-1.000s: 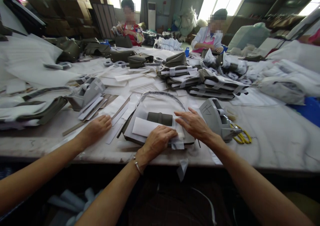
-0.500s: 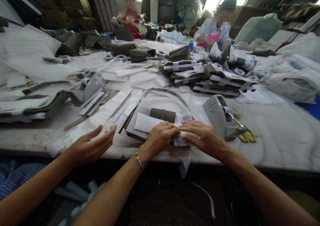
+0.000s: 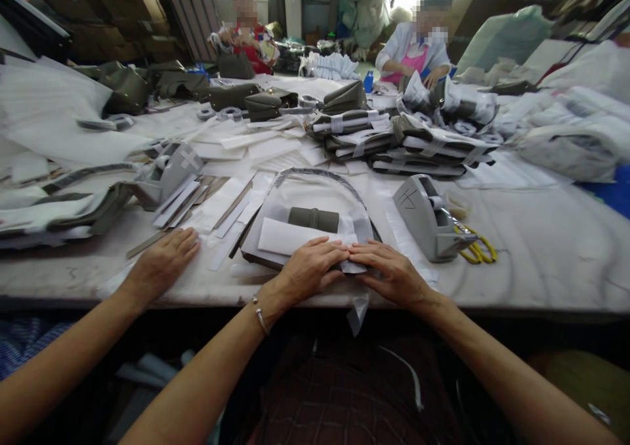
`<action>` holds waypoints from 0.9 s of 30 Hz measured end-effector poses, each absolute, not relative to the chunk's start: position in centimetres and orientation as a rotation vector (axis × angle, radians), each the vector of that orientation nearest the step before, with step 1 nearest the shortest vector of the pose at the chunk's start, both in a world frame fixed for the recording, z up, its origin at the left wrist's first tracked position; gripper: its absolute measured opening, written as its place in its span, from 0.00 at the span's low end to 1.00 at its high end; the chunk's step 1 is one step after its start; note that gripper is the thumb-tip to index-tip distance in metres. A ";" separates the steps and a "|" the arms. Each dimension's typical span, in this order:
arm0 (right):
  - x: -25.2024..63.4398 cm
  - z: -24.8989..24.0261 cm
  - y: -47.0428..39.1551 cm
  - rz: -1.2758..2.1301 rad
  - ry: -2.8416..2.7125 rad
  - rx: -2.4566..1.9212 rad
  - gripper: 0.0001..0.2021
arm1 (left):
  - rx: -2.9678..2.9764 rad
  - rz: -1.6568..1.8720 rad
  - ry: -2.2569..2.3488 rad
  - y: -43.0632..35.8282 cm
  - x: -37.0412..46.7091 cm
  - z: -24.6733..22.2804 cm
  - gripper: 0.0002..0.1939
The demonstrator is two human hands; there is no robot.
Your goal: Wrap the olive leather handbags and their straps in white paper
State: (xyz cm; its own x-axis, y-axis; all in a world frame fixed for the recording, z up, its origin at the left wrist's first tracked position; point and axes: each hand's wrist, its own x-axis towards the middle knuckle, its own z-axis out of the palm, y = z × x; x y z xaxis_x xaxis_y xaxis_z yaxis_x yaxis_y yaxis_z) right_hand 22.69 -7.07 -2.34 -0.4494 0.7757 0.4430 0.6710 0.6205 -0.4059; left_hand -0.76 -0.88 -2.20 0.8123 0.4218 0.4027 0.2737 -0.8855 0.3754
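A dark olive handbag point(image 3: 256, 260) lies flat before me, partly covered by white wrapping, its wrapped handle point(image 3: 319, 171) arching away from me. On it rest a white foam strip point(image 3: 280, 237) and an olive rolled piece point(image 3: 314, 219). My left hand point(image 3: 315, 264), with a bracelet at the wrist, lies over the strip's right end, fingers stretched out. My right hand point(image 3: 388, 269) lies flat beside it on the bag's near right edge, its fingertips meeting my left fingers. Neither hand grasps anything that I can see. Clear film point(image 3: 358, 315) hangs below the table edge.
A co-worker's hand point(image 3: 162, 261) rests on the table at left. A grey tape dispenser point(image 3: 426, 222) and yellow-handled scissors point(image 3: 480, 251) lie right; another dispenser point(image 3: 172, 169) stands left near strips. Stacked wrapped bags point(image 3: 418, 146) lie behind. Two people work across the table.
My right hand has come down flat and closer to my left hand at the bag's edge. The co-worker's hand has lowered from the air onto the table, moving left.
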 end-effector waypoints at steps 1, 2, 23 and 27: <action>22.7 -2.2 -7.3 0.239 -2.224 -1.141 0.18 | 2.710 0.725 0.558 -1.1 -0.7 -2.5 0.17; 22.7 -1.9 -7.6 0.237 -2.198 -1.152 0.17 | 2.718 0.757 0.587 -1.3 -0.5 -2.8 0.16; 20.6 -8.6 -14.5 -0.216 -2.102 -1.356 0.23 | 2.712 0.847 0.669 -1.7 -0.1 -3.8 0.13; 20.4 -8.0 -14.3 -0.125 -2.049 -1.301 0.18 | 2.697 0.912 0.647 -1.5 0.0 -4.1 0.13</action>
